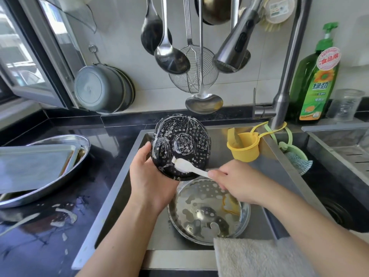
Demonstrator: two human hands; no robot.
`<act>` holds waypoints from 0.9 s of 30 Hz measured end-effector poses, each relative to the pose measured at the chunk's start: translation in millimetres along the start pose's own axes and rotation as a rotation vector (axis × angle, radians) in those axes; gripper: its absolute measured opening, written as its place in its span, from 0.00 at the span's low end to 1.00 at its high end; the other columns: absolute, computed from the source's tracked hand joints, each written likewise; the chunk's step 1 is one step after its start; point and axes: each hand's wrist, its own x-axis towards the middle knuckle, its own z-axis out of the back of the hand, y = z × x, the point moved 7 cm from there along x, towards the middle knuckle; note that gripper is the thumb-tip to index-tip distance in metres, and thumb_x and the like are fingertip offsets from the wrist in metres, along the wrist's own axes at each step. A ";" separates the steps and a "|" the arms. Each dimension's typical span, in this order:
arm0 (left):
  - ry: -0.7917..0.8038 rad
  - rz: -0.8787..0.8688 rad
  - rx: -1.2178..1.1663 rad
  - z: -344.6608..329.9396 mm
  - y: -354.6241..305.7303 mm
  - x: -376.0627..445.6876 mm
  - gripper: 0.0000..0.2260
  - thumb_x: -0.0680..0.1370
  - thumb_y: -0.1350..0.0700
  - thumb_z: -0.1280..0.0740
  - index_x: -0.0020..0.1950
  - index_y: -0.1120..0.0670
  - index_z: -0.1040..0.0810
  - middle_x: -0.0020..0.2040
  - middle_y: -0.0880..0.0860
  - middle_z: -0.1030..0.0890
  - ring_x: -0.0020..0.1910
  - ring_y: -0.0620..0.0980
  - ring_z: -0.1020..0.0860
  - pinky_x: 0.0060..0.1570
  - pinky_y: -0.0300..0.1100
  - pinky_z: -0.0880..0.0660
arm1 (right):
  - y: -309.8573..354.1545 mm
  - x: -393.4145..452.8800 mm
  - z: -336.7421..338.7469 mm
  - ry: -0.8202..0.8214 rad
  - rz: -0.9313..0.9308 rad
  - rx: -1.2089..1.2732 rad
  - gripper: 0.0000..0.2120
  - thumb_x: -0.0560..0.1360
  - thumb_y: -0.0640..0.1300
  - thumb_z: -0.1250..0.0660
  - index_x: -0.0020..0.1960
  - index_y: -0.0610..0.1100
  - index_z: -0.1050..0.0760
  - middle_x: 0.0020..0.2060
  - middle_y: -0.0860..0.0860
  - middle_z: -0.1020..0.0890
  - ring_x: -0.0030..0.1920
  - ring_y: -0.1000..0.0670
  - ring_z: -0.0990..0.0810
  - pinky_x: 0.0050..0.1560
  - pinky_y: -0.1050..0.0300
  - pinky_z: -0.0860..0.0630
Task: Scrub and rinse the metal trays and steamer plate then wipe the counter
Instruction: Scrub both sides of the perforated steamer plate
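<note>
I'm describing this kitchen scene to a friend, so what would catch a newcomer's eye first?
The soapy perforated steamer plate, held up over the sink by the left hand while the right hand scrubs it with a white brush. Next, the green detergent bottle at back right.

Held tilted in the left hand point(148, 177), the steamer plate point(181, 147) looks dark, dotted all over with small pale holes and streaked with white foam. The brush point(186, 168) laid on it from the right hand point(237, 183) is white. Below both grips, a shiny silver basin point(208, 211) carries blotchy reflections and an orange streak. Left of the grip, silver trays point(38, 166) lie on the black counter point(46, 242) with white smears. To the right, a yellow cup point(244, 145) and a green bottle point(315, 80).
</note>
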 end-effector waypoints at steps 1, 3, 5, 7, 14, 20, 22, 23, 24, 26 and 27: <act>-0.015 -0.003 0.001 1.2 -0.9 2.1 0.27 0.85 0.42 0.44 0.73 0.61 0.25 0.69 0.64 0.21 0.67 0.66 0.21 0.74 0.64 0.35 | -2.4 0.1 1.9 -0.010 -0.008 -0.004 0.25 0.82 0.59 0.40 0.31 0.46 0.27 0.25 0.52 0.26 0.28 0.50 0.29 0.35 0.55 0.32; -0.037 0.010 0.028 2.6 1.2 5.6 0.30 0.85 0.37 0.46 0.74 0.59 0.25 0.69 0.63 0.20 0.67 0.64 0.21 0.76 0.62 0.36 | -3.4 -1.5 4.2 -0.025 -0.007 -0.012 0.26 0.82 0.59 0.40 0.32 0.45 0.26 0.26 0.50 0.25 0.30 0.49 0.27 0.37 0.53 0.29; -0.043 0.021 0.070 4.8 4.1 8.4 0.32 0.85 0.35 0.49 0.76 0.57 0.26 0.70 0.61 0.21 0.69 0.62 0.22 0.77 0.61 0.37 | -1.1 -2.3 5.3 -0.043 0.007 -0.006 0.26 0.82 0.59 0.41 0.35 0.41 0.24 0.28 0.48 0.24 0.32 0.46 0.25 0.40 0.48 0.24; -0.037 0.040 0.068 6.0 7.9 9.1 0.35 0.84 0.32 0.50 0.77 0.57 0.28 0.72 0.62 0.23 0.71 0.64 0.24 0.77 0.62 0.38 | 1.6 -2.0 5.5 -0.053 0.019 0.001 0.27 0.82 0.59 0.41 0.37 0.40 0.24 0.28 0.48 0.24 0.32 0.46 0.25 0.39 0.48 0.25; -0.137 0.039 0.257 24.5 13.7 17.8 0.32 0.86 0.37 0.50 0.76 0.61 0.29 0.69 0.62 0.20 0.67 0.62 0.21 0.74 0.61 0.31 | -5.7 -1.9 14.5 -0.042 -0.006 -0.020 0.25 0.83 0.59 0.41 0.35 0.43 0.24 0.26 0.51 0.24 0.29 0.49 0.27 0.35 0.54 0.32; -0.073 0.080 0.366 19.6 15.7 10.1 0.20 0.87 0.53 0.48 0.72 0.60 0.24 0.67 0.62 0.19 0.68 0.62 0.21 0.69 0.65 0.27 | -12.7 -3.2 26.8 -0.049 -0.030 -0.069 0.26 0.83 0.59 0.41 0.39 0.39 0.24 0.26 0.50 0.30 0.28 0.50 0.32 0.32 0.55 0.38; -0.028 0.118 0.345 16.1 15.6 5.9 0.21 0.84 0.55 0.45 0.72 0.63 0.25 0.68 0.64 0.21 0.69 0.65 0.23 0.70 0.67 0.30 | -16.5 -5.3 29.4 -0.019 -0.046 -0.084 0.24 0.82 0.60 0.39 0.37 0.43 0.24 0.25 0.52 0.29 0.26 0.51 0.32 0.31 0.56 0.37; -0.010 0.136 0.344 13.1 16.5 4.3 0.22 0.83 0.54 0.45 0.73 0.62 0.25 0.69 0.64 0.21 0.70 0.65 0.23 0.71 0.67 0.31 | -18.3 -6.7 30.1 0.001 -0.055 -0.086 0.24 0.81 0.61 0.39 0.36 0.44 0.24 0.24 0.52 0.29 0.26 0.52 0.32 0.31 0.56 0.37; -0.004 0.149 0.350 10.3 17.9 3.4 0.22 0.84 0.51 0.45 0.73 0.61 0.25 0.69 0.64 0.21 0.70 0.64 0.23 0.72 0.65 0.32 | -19.5 -7.9 30.5 0.017 -0.060 -0.084 0.24 0.81 0.61 0.38 0.36 0.44 0.24 0.24 0.52 0.28 0.26 0.52 0.32 0.32 0.56 0.36; -0.011 0.150 0.359 6.1 20.4 4.0 0.26 0.87 0.43 0.48 0.74 0.58 0.25 0.69 0.61 0.20 0.69 0.61 0.22 0.74 0.61 0.33 | -18.7 -8.6 29.0 0.017 -0.067 -0.076 0.24 0.81 0.61 0.38 0.37 0.43 0.22 0.25 0.52 0.27 0.27 0.51 0.31 0.32 0.56 0.36; -0.027 0.131 0.366 5.7 20.7 5.5 0.28 0.87 0.39 0.50 0.75 0.57 0.26 0.69 0.60 0.20 0.69 0.60 0.21 0.74 0.60 0.33 | -16.0 -8.3 26.0 0.001 -0.069 -0.073 0.25 0.82 0.60 0.39 0.38 0.42 0.22 0.26 0.51 0.26 0.28 0.50 0.30 0.33 0.56 0.35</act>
